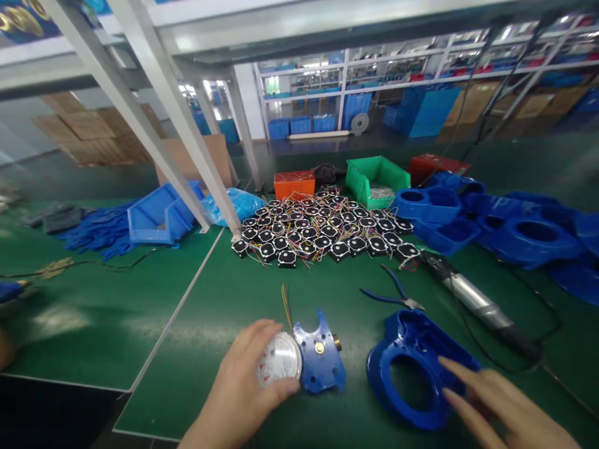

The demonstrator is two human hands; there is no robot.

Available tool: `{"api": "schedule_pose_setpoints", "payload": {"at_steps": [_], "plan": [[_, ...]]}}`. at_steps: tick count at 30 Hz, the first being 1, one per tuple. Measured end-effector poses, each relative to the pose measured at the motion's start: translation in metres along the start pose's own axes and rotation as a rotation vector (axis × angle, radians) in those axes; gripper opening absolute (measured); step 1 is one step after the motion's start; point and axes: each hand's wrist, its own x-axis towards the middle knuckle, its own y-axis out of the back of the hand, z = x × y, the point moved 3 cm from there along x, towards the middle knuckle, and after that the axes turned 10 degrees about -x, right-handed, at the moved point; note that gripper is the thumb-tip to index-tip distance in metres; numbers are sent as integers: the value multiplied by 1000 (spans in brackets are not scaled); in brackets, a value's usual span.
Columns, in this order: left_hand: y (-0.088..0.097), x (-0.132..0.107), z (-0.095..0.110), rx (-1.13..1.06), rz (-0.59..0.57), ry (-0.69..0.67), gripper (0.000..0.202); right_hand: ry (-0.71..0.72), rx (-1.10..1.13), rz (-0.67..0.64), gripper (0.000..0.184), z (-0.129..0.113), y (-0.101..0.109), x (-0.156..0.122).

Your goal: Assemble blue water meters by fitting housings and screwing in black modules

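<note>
Left hand: fingers curled round a round, clear-faced white dial [283,357], left of the glossy blue plastic housing [409,346].
Right hand [505,399]: fingers parted, tips at the housing's right side — gripping or merely touching, cannot tell.
Notched blue plate with brass fitting [322,368]: flat, left of the housing.
Stage: seemingly early — dial and plate lie outside the housing, unfitted.

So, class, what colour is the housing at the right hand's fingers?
The housing is glossy blue, best seen in the head view.
</note>
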Motion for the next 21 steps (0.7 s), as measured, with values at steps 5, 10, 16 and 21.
{"api": "schedule_pose_setpoints", "payload": {"at_steps": [5, 10, 16, 21], "plan": [[4, 59, -12, -224, -84, 371, 25, -155, 51, -164, 57, 16, 0, 53], [-22, 87, -16, -399, -412, 406, 21, -222, 99, -449, 46, 18, -26, 64], [-27, 83, 1, -637, -474, 414, 15, -299, 202, -593, 26, 31, -31, 67], [-17, 75, 21, -669, -368, 400, 13, -467, 914, -594, 44, 34, -27, 63]]}}
